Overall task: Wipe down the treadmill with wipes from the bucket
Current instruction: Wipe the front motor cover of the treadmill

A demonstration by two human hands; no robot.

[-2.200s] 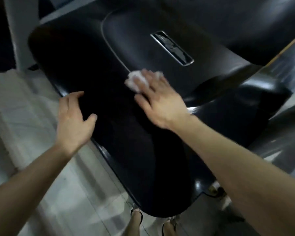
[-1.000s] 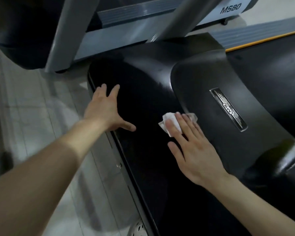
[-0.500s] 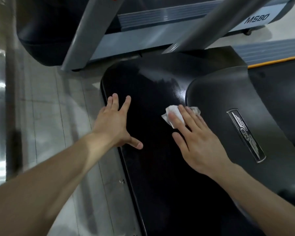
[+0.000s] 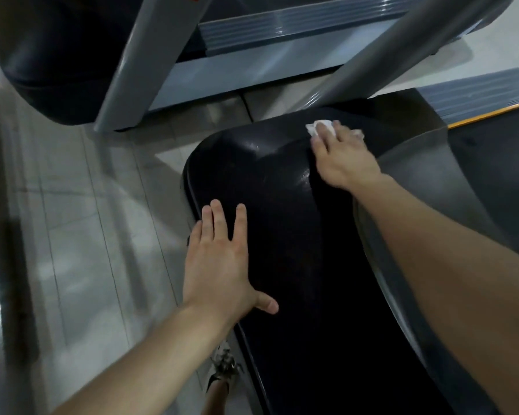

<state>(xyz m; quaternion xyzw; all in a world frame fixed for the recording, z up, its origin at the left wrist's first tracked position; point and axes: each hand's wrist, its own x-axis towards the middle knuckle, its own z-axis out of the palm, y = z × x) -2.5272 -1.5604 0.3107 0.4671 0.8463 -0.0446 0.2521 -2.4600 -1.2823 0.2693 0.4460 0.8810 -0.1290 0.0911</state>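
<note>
From the head camera, looking down, the black shiny cover of the treadmill (image 4: 282,250) fills the middle and the bottom. The left hand (image 4: 219,259) lies flat on the near left edge of this cover. Its fingers are straight and a little spread, its thumb sticks out to the side, and it holds nothing.

The right hand (image 4: 342,158) is stretched out to the far end of the cover. Its fingers are flat on top of a small white wipe (image 4: 319,127) and press it down on the black top. The wipe is crumpled and peeks out past the fingertips. The hand is a bit blurry.

Just right of the right arm is a dull gray part of the cover (image 4: 432,181). Farther right runs a thin orange stripe (image 4: 492,113).

Behind the cover stands another treadmill (image 4: 252,55) with two slanted gray posts (image 4: 138,55).

The floor (image 4: 87,205) on the left has pale, shiny tiles. A shoe (image 4: 222,366) shows at the bottom, beside the cover.
</note>
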